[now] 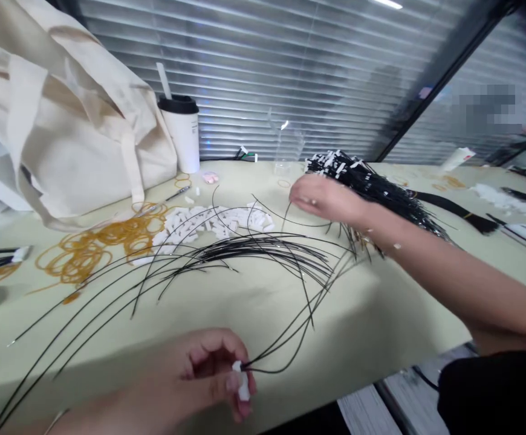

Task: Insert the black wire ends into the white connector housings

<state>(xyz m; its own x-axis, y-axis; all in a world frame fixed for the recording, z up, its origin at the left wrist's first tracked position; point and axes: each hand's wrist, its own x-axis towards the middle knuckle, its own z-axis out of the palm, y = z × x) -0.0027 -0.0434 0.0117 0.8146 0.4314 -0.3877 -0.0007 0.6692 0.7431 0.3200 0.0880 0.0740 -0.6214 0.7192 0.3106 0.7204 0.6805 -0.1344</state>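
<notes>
At the table's front edge, my left hand (217, 374) pinches a small white plastic connector (243, 386) between thumb and fingers. Several thin black wires (285, 338) run out of that connector toward the right. Farther back, my right hand (317, 196) reaches over the table with its fingers curled down, close to the end of a thin black wire; its fingertips are blurred and partly hidden. Under and left of it lies a loose spread of black wires (263, 248). A heap of white connectors (208, 223) sits just behind those wires.
Yellow rubber bands (86, 248) are strewn on the left, before a cream tote bag (86, 151). A white cup with a black lid (184, 136) stands beside the bag. A thick bundle of finished-looking black wires (372, 187) lies behind my right forearm, near a clear plastic cup (289, 151).
</notes>
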